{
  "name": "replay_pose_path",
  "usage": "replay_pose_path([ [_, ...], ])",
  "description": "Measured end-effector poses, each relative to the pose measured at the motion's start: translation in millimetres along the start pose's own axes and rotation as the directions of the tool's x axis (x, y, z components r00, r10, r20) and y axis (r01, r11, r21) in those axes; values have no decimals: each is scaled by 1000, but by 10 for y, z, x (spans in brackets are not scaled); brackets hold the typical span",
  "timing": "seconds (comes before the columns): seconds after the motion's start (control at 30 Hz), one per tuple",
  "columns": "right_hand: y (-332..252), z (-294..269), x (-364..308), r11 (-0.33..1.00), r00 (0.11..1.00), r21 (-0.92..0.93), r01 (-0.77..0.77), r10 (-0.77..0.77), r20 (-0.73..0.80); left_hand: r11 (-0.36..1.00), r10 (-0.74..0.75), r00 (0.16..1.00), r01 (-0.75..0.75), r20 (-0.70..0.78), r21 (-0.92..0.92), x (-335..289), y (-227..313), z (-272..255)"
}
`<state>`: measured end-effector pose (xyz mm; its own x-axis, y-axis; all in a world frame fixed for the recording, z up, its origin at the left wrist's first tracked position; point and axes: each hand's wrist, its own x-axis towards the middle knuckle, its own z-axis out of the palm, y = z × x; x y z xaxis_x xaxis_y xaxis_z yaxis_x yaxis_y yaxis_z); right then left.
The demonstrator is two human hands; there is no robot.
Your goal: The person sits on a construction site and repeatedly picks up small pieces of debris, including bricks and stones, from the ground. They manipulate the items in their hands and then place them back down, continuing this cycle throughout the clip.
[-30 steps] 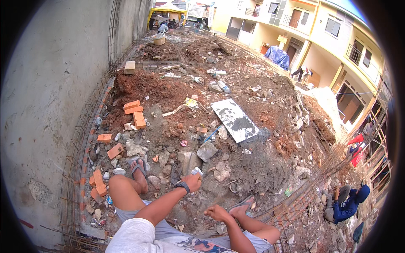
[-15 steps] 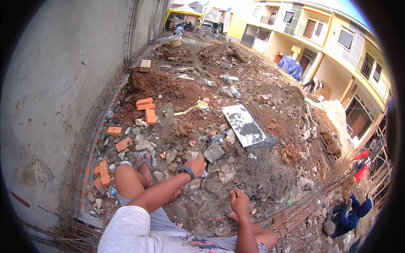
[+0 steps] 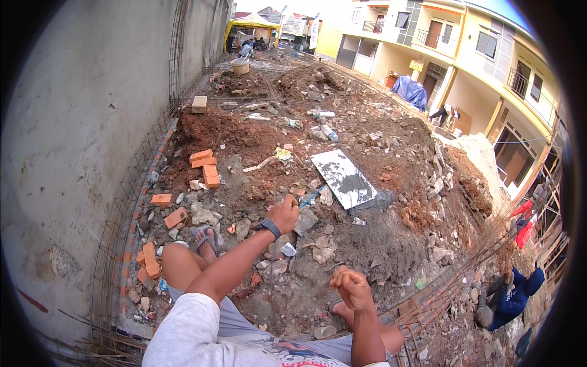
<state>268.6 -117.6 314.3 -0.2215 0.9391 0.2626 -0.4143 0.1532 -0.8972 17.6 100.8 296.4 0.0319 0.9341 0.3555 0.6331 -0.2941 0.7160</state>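
My left hand [image 3: 284, 214] is closed over the rubble, its knuckles beside the near end of a thin blue strip [image 3: 310, 197] on the ground. Whatever it grips, if anything, is hidden. Lower and to the right, my right hand [image 3: 353, 287] is raised with its fingers curled in, above my sandalled foot. I cannot make out anything in it. Beyond the hands lies a tilted white board [image 3: 344, 179] smeared with grey, mortar-like paste. A broken grey stone [image 3: 305, 222] sits just right of my left hand.
Orange bricks [image 3: 204, 167] lie scattered at the left, with more bricks [image 3: 148, 262] nearer me. A rebar cage [image 3: 125, 211] runs along the concrete wall [image 3: 79, 140]. More rebar [image 3: 443, 281] crosses at the right, where a person in blue [image 3: 510, 300] crouches.
My left hand has moved forward, up to the blue strip. My right hand has lifted slightly and turned, fingers curled. The whole view has shifted a little.
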Motion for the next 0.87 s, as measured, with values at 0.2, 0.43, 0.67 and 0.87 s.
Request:
replay_pose_path([
  [0.2,410,-148,113,571,928,-806,-154,365,81,977,-46,999,46,-7,208,187,-423,-351],
  [0.43,261,-123,664,740,937,-660,-132,-123,-326,994,-32,999,36,-41,106,348,-773,-801],
  [0.67,499,225,377,957,916,164,-239,166,365,976,-132,991,129,3,176,497,-1181,-1393],
  [0.87,751,-432,869,267,981,-961,-75,-153,-119,975,-150,987,157,-55,156,522,-1129,-1471],
])
